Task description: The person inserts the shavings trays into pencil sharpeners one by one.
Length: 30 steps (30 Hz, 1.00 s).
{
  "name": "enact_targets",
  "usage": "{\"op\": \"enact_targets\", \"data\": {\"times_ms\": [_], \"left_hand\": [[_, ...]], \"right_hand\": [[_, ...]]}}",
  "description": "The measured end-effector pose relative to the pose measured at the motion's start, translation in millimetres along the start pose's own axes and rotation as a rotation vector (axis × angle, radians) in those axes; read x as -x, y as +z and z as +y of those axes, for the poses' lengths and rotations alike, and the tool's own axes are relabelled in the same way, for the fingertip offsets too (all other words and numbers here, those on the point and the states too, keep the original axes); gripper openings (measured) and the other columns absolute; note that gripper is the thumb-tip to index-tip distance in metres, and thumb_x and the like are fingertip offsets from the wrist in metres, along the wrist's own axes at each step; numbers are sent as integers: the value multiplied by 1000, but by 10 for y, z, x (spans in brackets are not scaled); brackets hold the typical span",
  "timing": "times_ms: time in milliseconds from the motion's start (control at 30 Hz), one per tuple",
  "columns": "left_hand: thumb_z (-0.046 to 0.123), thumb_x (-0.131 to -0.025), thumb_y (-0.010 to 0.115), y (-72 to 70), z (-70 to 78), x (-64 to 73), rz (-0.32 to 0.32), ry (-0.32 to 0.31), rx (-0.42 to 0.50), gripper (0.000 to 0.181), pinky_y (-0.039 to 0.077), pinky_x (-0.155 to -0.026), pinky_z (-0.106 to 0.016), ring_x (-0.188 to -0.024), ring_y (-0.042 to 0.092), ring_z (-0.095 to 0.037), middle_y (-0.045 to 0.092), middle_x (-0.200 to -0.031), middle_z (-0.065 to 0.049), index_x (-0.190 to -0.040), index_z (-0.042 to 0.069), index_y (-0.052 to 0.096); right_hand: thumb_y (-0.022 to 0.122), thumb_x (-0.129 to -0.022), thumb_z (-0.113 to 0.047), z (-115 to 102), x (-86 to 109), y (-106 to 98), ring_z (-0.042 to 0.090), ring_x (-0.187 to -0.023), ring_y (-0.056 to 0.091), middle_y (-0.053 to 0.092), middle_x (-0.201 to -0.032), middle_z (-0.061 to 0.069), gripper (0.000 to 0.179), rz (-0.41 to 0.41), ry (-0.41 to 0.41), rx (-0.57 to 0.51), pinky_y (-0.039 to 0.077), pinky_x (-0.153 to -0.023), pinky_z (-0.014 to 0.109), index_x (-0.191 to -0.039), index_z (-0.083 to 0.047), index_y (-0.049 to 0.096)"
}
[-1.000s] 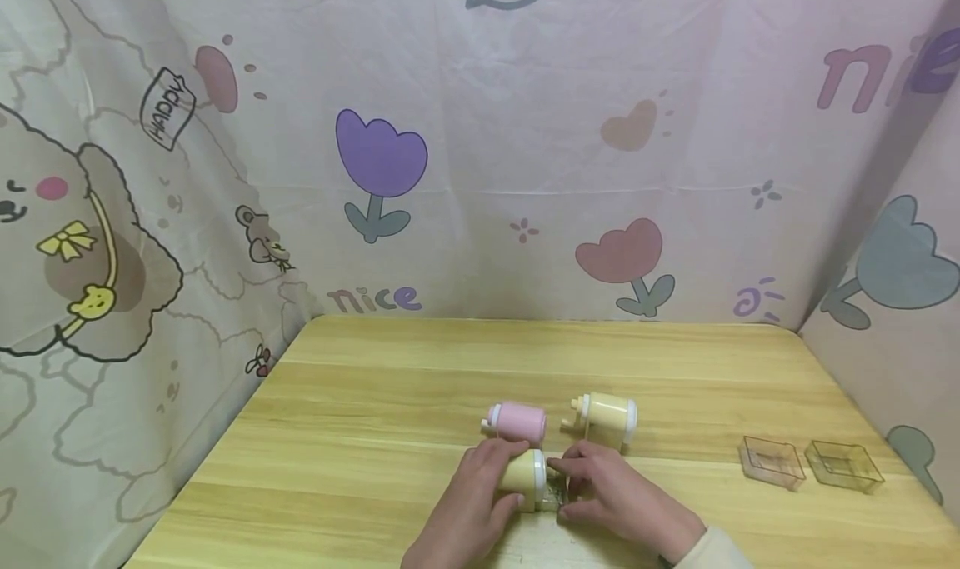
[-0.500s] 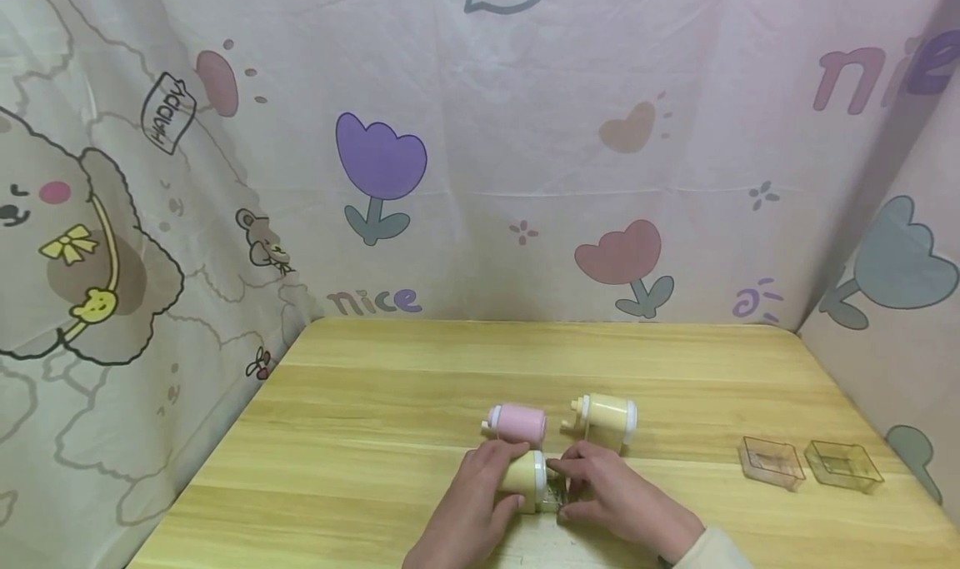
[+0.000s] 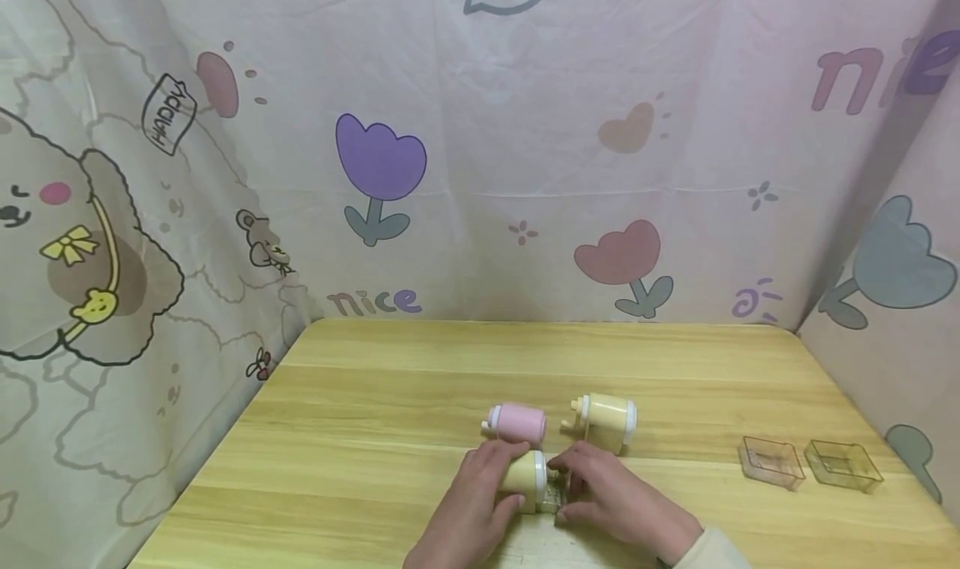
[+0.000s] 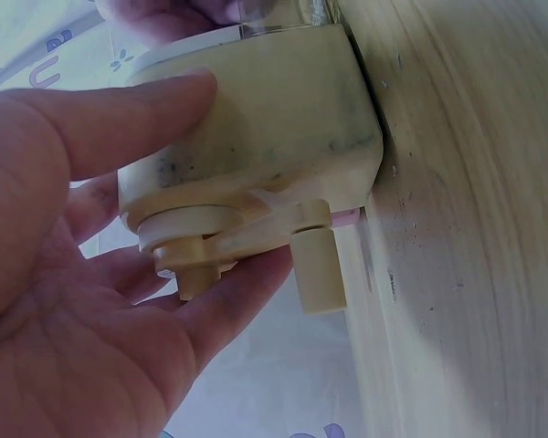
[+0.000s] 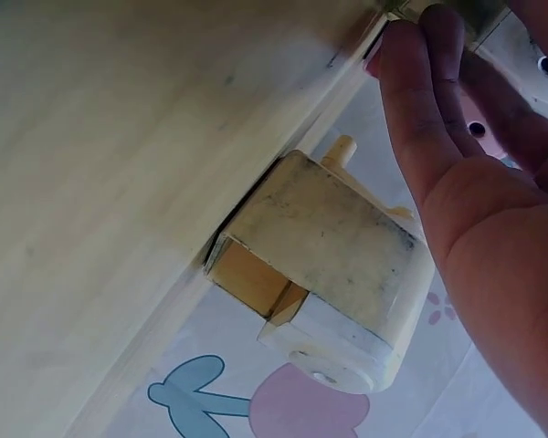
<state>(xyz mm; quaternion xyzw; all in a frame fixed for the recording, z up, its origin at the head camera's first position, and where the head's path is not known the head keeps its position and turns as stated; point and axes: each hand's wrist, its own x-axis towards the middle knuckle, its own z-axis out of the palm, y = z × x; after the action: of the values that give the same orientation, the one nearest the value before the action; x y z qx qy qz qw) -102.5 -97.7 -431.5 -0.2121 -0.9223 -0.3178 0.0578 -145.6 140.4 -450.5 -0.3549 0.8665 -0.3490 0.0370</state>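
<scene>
My left hand [image 3: 468,502] grips a yellow crank pencil sharpener [image 3: 517,479] from the left, thumb on the near side and fingers over the far side. In the left wrist view its yellow crank [image 4: 320,269] points toward the camera, and dark smudges mark the body. Out of the sharpener's white-rimmed end sticks a clear shavings drawer [image 3: 552,496] with dark bits in it. My right hand [image 3: 611,496] pinches that drawer's outer end between thumb and fingers, partly hiding it. In the right wrist view the fingers cover most of this spot.
Behind the hands stand a pink pencil sharpener [image 3: 521,422] and a second yellow sharpener [image 3: 609,416], whose drawer slot [image 5: 256,278] gapes open. To the right lie a pinkish clear drawer [image 3: 768,474] and a yellowish one [image 3: 843,477]. A printed curtain [image 3: 495,136] encloses the wooden table [image 3: 360,436].
The right hand's fingers have shifted very slightly at the drawer, which shows a little less outside the sharpener. The left hand and the other things stay in place.
</scene>
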Motion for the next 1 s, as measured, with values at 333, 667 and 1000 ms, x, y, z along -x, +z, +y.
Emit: {"op": "enact_targets", "data": {"times_ms": [333,667,1000], "left_hand": [[9,-89,77,-5,-2,-1,-4,-5,1,60,48,-109,-51,-130,52,-28,55,-144,-2,-145,17,55],[9,-90,77,8,-9,0,-6,-3,-8,60,48,-109,-50,-130,52,-27,55,-144,-2,-145,17,55],[10,-90,77,12,-12,-6,-6,-7,-11,60,49,-108,-50,-130,52,-27,55,-144,-1,-146,18,55]], "right_hand": [[85,-83,-24,6,0,19,4,-91,57,63,-117,3,56,-5,1,10,56,-76,23,-130,-1,65],[85,-83,-23,5,-9,26,3,-90,57,64,-114,2,55,-2,-8,6,56,-75,22,-129,-1,65],[84,-83,-27,-3,-16,19,3,-89,56,63,-109,-2,60,-4,-1,6,55,-74,22,-134,0,65]]}}
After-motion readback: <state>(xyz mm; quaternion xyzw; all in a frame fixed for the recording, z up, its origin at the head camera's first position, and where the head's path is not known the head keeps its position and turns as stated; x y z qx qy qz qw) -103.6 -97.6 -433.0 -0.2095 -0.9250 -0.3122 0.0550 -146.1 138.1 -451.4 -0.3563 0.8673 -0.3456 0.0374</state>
